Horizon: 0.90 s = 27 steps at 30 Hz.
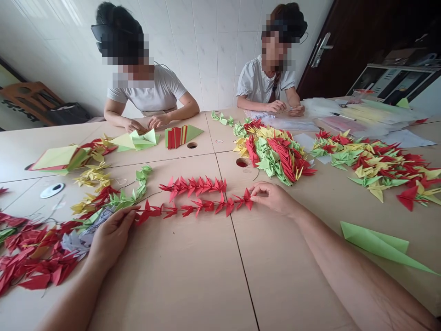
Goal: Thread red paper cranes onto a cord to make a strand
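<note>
A string of red paper cranes (198, 208) stretches from side to side across the table in front of me. Its left end is pinched between the thumb and fingers of my left hand (112, 234). At the other end, my right hand (274, 197) grips the last red crane. Just behind it lies a second, denser row of red cranes (196, 185), which neither hand touches. Beside my left hand are strung green cranes (126, 197), grey-white cranes (76, 243) and a heap of red cranes (37, 257).
Piles of mixed red, green and yellow cranes (275, 154) lie back right. A folded green sheet (379, 243) is right of my arm. Across the table (193, 276), two people (144, 92) work with their hands, one near paper fans (179, 137), the other beside plastic bags (365, 117).
</note>
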Each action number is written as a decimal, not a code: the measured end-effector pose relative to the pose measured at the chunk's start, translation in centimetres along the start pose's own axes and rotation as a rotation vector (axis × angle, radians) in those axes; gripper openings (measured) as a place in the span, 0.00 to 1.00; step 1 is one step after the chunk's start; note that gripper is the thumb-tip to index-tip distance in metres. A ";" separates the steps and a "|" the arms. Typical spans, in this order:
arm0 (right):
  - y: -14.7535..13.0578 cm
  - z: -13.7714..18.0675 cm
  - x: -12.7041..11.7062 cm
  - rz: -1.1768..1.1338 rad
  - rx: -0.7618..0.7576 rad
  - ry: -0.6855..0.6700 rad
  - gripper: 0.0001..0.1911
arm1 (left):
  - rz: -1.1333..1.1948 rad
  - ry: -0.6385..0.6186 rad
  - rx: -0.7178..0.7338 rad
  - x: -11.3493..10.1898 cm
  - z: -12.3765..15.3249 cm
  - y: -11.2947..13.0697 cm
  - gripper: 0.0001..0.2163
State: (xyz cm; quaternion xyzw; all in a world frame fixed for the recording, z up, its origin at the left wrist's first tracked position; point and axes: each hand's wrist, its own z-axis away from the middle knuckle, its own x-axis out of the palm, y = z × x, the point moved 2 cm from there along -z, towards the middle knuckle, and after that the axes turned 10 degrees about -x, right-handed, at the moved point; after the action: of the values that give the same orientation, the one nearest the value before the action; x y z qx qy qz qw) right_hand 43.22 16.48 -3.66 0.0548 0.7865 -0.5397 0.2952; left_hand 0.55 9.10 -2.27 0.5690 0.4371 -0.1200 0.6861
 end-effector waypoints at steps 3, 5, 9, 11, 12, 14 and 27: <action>-0.1 0.0 -0.5 0.009 0.001 -0.003 0.06 | 0.014 -0.022 -0.021 0.1 0.1 0.0 0.22; -0.3 0.1 -0.8 0.030 -0.008 -0.002 0.06 | 0.016 -0.026 -0.035 0.1 0.1 0.1 0.23; -0.4 0.2 -1.5 0.117 -0.037 0.015 0.06 | -0.014 -0.025 -0.050 0.1 0.2 0.3 0.23; -0.3 0.2 -1.8 0.143 -0.026 0.022 0.06 | -0.024 -0.027 -0.035 0.0 0.2 0.4 0.23; -0.2 0.2 -2.0 0.147 -0.018 0.019 0.06 | -0.027 -0.028 -0.031 0.0 0.2 0.4 0.23; -0.1 0.3 -2.3 0.148 -0.010 0.010 0.06 | -0.043 -0.038 -0.029 0.0 0.3 0.4 0.22; -0.4 0.7 -3.3 0.220 -0.026 -0.075 0.06 | -0.049 -0.087 -0.023 0.3 0.4 0.5 0.20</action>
State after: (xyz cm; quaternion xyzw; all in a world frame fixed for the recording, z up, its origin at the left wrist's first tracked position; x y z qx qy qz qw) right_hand 46.02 16.49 -1.81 0.1165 0.7710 -0.4957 0.3824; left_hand 1.28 9.02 -2.16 0.5448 0.4219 -0.1562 0.7077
